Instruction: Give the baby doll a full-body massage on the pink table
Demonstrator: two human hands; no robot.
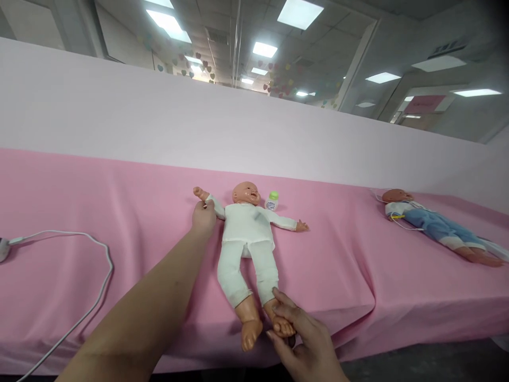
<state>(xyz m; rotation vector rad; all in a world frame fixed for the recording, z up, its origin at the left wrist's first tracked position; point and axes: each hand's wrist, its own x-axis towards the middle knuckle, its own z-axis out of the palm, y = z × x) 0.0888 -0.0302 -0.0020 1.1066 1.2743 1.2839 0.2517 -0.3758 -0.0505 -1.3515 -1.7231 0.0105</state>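
Observation:
A baby doll in a white top and white trousers lies face up on the pink cloth, arms spread and bare feet at the table's front edge. My left hand is closed on the doll's arm at the left of the view, near its wrist. Around the doll's foot on the right of the view, my right hand has its thumb and fingers curled, partly hiding the foot. Beside the doll's head stands a small white bottle with a green cap.
Another doll in blue and white clothes lies at the far right with thin tubing on it. A white cable curves across the pink cloth at left. Behind the table rises a white wall with glass above.

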